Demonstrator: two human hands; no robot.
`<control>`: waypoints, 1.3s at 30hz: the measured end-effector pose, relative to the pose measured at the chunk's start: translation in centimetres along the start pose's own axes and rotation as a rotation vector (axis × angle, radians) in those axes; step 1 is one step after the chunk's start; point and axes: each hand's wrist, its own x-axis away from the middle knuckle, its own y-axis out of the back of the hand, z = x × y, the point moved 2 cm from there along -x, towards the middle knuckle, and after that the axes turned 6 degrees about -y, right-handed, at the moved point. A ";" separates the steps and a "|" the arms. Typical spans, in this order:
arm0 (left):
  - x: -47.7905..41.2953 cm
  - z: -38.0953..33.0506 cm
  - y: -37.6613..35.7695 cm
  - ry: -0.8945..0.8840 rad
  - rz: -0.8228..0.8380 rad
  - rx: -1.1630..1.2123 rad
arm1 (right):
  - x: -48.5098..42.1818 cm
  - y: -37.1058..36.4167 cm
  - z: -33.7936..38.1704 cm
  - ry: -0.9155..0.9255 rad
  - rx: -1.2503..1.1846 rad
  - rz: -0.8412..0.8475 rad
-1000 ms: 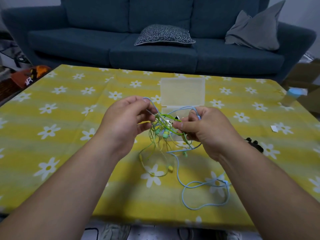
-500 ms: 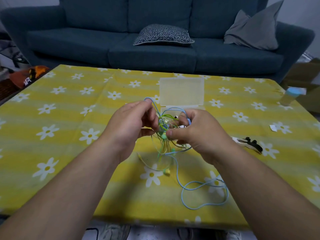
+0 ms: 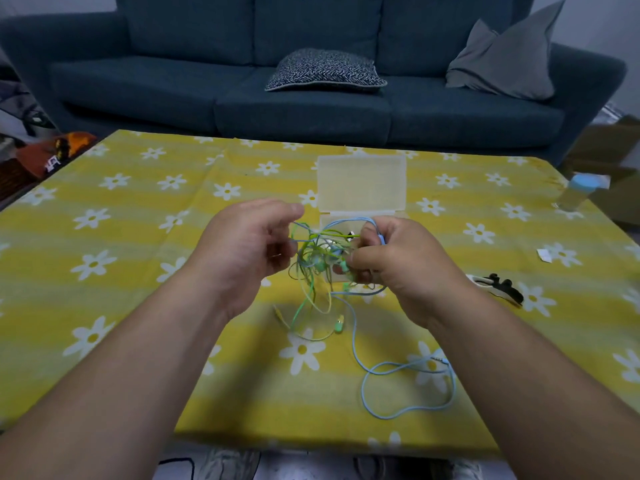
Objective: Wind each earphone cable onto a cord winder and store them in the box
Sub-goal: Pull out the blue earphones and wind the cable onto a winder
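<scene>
Both hands had drawn closer since the earlier frame. Left hand (image 3: 249, 247) pinched green strands while right hand (image 3: 391, 258) gripped the tangled earphone cables (image 3: 318, 258) above the desk (image 3: 138, 209), near the open box (image 3: 362, 183). Best done, I judged, by freeing the blue cable (image 3: 408, 386) first, loosening loops without tugging.

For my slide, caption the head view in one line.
Both hands, left and right, hold tangled earphone cables above a daisy-print tablecloth, open clear box behind.
</scene>
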 end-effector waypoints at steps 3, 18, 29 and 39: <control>0.2 0.1 -1.1 -0.034 0.068 0.041 | -0.1 -0.5 -0.1 -0.023 -0.069 0.070; 0.0 0.2 -0.6 -0.052 -0.083 -0.201 | -0.3 0.0 0.1 -0.109 -0.364 0.011; 0.5 -0.1 -1.7 -0.144 0.143 -0.165 | -0.2 0.1 -0.3 -0.227 -0.360 -0.002; -0.1 0.4 -1.1 -0.090 0.020 -0.196 | 0.0 0.3 0.0 -0.203 -0.481 0.016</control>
